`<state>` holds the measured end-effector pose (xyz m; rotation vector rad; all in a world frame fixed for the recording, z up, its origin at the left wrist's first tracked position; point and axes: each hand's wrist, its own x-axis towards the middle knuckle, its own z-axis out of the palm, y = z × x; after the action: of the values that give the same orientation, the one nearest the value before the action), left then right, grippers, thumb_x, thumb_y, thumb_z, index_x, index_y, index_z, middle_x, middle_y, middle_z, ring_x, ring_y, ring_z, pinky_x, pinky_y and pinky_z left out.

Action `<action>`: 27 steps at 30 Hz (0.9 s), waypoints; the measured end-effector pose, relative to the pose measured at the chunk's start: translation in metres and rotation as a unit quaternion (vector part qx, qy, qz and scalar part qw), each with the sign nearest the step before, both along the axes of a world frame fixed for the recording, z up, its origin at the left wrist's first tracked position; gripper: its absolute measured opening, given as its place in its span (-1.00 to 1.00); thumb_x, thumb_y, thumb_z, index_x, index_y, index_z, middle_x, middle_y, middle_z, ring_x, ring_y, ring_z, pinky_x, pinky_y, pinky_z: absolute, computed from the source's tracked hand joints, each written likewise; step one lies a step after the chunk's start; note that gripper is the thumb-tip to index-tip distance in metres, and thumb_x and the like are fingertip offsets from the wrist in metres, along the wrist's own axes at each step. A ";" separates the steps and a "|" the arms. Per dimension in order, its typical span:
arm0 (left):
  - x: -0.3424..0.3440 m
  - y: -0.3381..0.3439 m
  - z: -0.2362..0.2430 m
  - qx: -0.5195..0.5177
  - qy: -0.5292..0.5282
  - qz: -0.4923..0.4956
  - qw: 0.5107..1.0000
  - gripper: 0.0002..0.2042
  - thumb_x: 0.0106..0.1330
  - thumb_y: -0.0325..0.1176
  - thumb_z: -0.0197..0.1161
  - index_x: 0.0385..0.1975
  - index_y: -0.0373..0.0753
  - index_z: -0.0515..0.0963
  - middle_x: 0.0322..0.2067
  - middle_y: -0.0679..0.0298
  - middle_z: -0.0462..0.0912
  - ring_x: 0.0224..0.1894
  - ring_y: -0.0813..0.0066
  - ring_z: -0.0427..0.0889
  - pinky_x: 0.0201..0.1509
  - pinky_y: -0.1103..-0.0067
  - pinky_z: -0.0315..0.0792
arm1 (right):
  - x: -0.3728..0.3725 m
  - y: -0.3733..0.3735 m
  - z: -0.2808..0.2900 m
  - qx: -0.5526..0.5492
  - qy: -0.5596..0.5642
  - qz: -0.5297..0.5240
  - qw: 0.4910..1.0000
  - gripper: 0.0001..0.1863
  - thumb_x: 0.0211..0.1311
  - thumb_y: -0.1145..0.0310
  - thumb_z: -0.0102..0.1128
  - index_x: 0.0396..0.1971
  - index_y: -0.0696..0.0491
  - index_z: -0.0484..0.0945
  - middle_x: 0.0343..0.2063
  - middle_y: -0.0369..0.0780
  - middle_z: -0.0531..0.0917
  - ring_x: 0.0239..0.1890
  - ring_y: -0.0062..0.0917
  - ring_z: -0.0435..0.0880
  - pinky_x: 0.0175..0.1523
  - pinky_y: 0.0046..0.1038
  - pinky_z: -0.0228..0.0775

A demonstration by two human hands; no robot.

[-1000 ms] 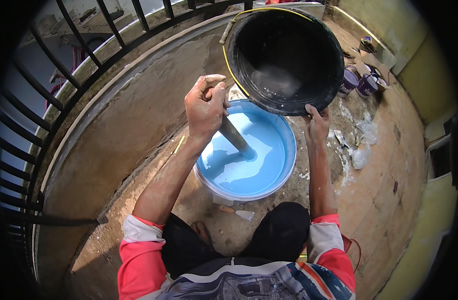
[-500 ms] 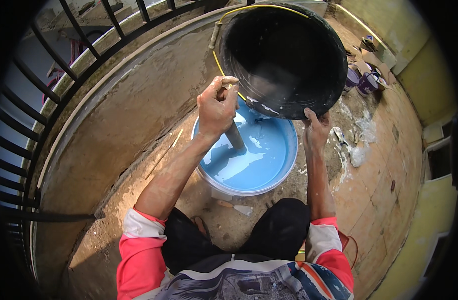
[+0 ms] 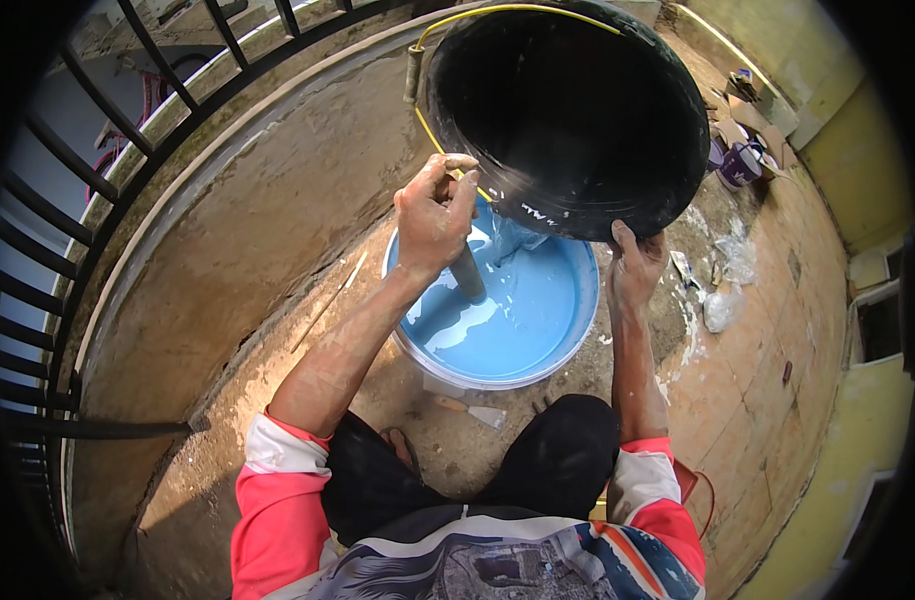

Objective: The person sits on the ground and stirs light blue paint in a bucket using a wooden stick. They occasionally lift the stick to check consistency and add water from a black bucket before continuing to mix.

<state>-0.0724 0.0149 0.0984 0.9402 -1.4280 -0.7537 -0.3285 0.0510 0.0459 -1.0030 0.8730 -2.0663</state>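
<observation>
My right hand [image 3: 640, 262] grips the lower rim of a black bucket [image 3: 568, 120], tilted so its mouth faces me. A clear, rippled stream, seemingly water [image 3: 513, 238], falls below its rim into the light blue paint [image 3: 518, 325]. That paint fills a wide white tub [image 3: 448, 378] on the ground between my knees. Closed around the top of a thick grey stick [image 3: 467, 275], my left hand [image 3: 436, 215] is above the tub's left side. The stick's lower end is under the paint. The black bucket's yellow wire handle [image 3: 429, 125] passes close by my left fingers.
A scraper [image 3: 471, 410] lies before the tub, and a thin stick [image 3: 330, 300] along the left wall [image 3: 228, 210]. Clear plastic [image 3: 726, 305] and paint splashes are at right. Farther back stand purple pails [image 3: 741, 166] near cardboard. Black railings [image 3: 48, 215] curve along the left.
The black bucket has shifted slightly right, along with my right hand. A clear stream now shows more plainly under its rim. My left hand has barely moved.
</observation>
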 end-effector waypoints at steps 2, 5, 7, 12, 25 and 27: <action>-0.001 0.002 0.001 0.008 0.002 0.004 1.000 -0.88 0.40 -0.47 0.20 -0.15 -0.32 0.58 -0.66 0.42 0.52 -0.65 0.76 0.47 -0.59 0.73 0.32 | 0.000 0.002 0.001 -0.001 0.005 -0.006 1.000 -0.72 0.22 0.73 0.18 -0.07 0.20 0.57 -0.17 -0.22 0.68 -0.16 -0.60 0.65 0.03 -0.53 0.55; 0.000 0.002 0.004 0.012 0.008 0.008 1.000 -0.89 0.33 -0.47 0.23 -0.21 -0.33 0.59 -0.75 0.38 0.51 -0.65 0.72 0.50 -0.52 0.67 0.36 | -0.003 0.001 -0.001 -0.022 -0.019 0.012 1.000 -0.68 0.17 0.75 0.20 -0.09 0.13 0.61 -0.13 -0.17 0.71 -0.13 -0.51 0.72 0.03 -0.42 0.63; 0.000 0.004 0.007 0.012 0.006 0.014 1.000 -0.89 0.33 -0.47 0.23 -0.21 -0.33 0.59 -0.75 0.38 0.51 -0.65 0.73 0.50 -0.52 0.67 0.36 | -0.002 0.003 0.000 -0.027 -0.022 0.012 0.999 -0.67 0.17 0.76 0.20 -0.08 0.13 0.61 -0.14 -0.17 0.71 -0.13 -0.51 0.71 0.04 -0.41 0.63; 0.000 0.004 0.006 0.013 0.004 0.012 1.000 -0.89 0.33 -0.48 0.24 -0.21 -0.33 0.60 -0.74 0.38 0.52 -0.65 0.73 0.51 -0.52 0.68 0.36 | -0.004 0.005 0.000 -0.036 -0.019 0.017 0.999 -0.64 0.17 0.77 0.18 -0.05 0.13 0.60 -0.12 -0.17 0.71 -0.11 -0.51 0.71 0.07 -0.40 0.61; -0.004 0.010 0.010 0.029 -0.007 0.006 1.000 -0.87 0.37 -0.45 0.22 -0.16 -0.33 0.59 -0.68 0.39 0.54 -0.64 0.73 0.50 -0.56 0.70 0.34 | -0.005 0.019 0.014 0.071 -0.061 0.012 0.996 -0.69 0.20 0.70 0.18 -0.06 0.16 0.54 -0.18 -0.17 0.69 -0.10 -0.46 0.70 0.07 -0.36 0.63; -0.007 0.011 0.011 0.030 -0.007 0.001 1.000 -0.87 0.39 -0.45 0.21 -0.15 -0.33 0.59 -0.66 0.40 0.54 -0.62 0.73 0.50 -0.57 0.71 0.33 | -0.013 0.018 0.012 0.104 -0.077 0.018 0.991 -0.71 0.19 0.67 0.20 -0.07 0.16 0.53 -0.21 -0.18 0.66 -0.13 -0.45 0.70 0.03 -0.34 0.64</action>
<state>-0.0797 0.0258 0.1094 0.9950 -1.4233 -0.7929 -0.3414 0.0687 0.0578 -0.7331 0.9594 -1.9467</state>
